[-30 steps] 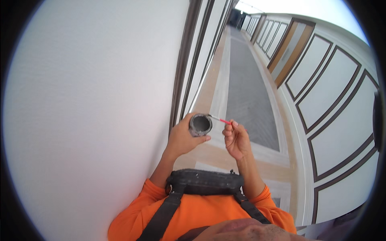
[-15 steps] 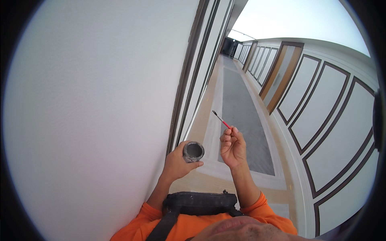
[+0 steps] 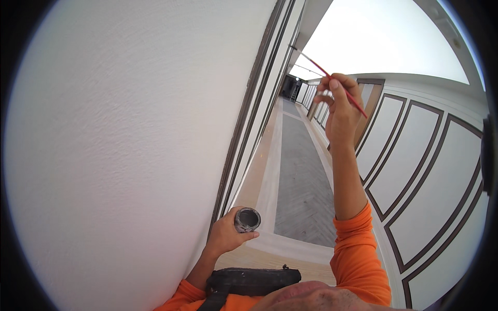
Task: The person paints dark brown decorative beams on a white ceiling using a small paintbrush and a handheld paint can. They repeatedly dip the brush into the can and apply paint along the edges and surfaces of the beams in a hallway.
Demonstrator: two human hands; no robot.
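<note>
My left hand (image 3: 226, 234) is wrapped round a small open jar (image 3: 248, 220) with dark grey paint in it, held low beside the left wall. Paint smears its rim and side. Raised high on the right, my right hand (image 3: 340, 101) pinches a thin paintbrush (image 3: 317, 67) with a red handle. The brush's dark tip points up and left, close in the picture to the dark trim (image 3: 248, 93) along the left wall; whether it touches cannot be made out.
A white textured wall (image 3: 129, 129) fills the left side. Ahead runs a long corridor with a grey covered floor (image 3: 306, 181). White panels framed in dark moulding (image 3: 420, 155) line the right wall. A black bag (image 3: 254, 280) hangs at my chest, and a bright ceiling panel (image 3: 384, 41) is overhead.
My right arm has stretched up and forward, bringing the paintbrush from mid-height to high near the left wall's trim. The left hand with the jar appears slightly lower.
</note>
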